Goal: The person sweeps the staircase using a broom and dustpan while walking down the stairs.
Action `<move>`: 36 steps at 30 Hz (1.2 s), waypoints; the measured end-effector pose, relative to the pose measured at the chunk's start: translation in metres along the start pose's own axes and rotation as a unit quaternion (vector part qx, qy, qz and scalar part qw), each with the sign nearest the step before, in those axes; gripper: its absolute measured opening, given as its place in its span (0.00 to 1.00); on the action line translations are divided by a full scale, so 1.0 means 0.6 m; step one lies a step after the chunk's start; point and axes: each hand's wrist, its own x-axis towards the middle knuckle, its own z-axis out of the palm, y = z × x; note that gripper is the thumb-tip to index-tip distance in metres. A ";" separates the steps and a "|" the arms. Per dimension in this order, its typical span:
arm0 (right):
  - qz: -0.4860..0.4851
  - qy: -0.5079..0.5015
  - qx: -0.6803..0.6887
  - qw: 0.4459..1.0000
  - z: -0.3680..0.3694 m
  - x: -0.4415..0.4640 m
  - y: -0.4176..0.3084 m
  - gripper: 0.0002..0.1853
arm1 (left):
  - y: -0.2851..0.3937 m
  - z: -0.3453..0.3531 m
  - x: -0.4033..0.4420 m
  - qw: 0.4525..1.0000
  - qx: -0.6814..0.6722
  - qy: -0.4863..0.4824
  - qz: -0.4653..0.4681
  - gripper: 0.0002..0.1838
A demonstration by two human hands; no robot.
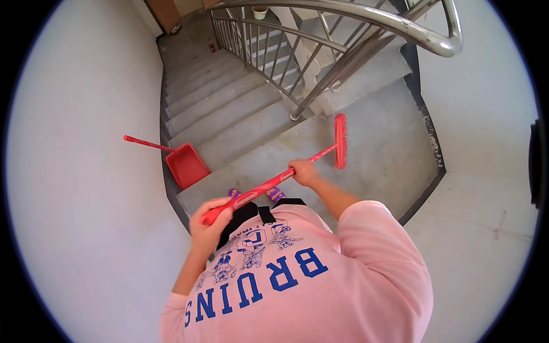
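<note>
A red broom [262, 188] slants across the front of my body, its bristled head [341, 141] down at the landing floor to the right. Near the top end of the handle, my left hand [213, 222] is wrapped round it. Farther down the same handle, my right hand [303, 172] grips it with closed fingers. To the left, a red dustpan [187, 167] rests at the landing's edge by the wall, its long handle [146, 142] pointing up and left. Neither hand touches the dustpan.
Grey concrete stairs [223, 97] drop away ahead and to the left. A metal railing [343, 48] curves along their right side, its handrail reaching over the upper right. White walls [97, 143] flank the landing [377, 148]. A white pot [260, 12] stands at the far top.
</note>
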 end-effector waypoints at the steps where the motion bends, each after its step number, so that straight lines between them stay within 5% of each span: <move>1: 0.013 0.015 0.001 1.000 -0.009 -0.014 0.006 0.06 | -0.011 0.033 0.006 1.000 -0.001 0.007 -0.023 0.13; 7: 0.012 0.074 0.084 0.994 0.030 -0.046 0.048 0.06 | -0.046 0.156 0.005 0.991 0.118 -0.002 0.066 0.14; 11: -0.023 -0.001 0.099 0.995 0.002 -0.044 0.002 0.06 | 0.020 0.157 -0.035 0.995 0.078 0.053 -0.027 0.13; 20: -0.152 -0.031 0.210 0.965 -0.003 -0.045 -0.111 0.06 | 0.086 0.169 -0.123 0.974 0.056 0.187 0.111 0.06; 29: -0.261 -0.055 0.348 0.899 -0.025 -0.101 -0.188 0.09 | 0.109 0.211 -0.207 0.949 0.067 0.180 0.252 0.09; 36: -0.342 -0.090 0.312 0.882 -0.069 -0.132 -0.220 0.08 | 0.121 0.195 -0.258 0.943 0.046 0.173 0.280 0.16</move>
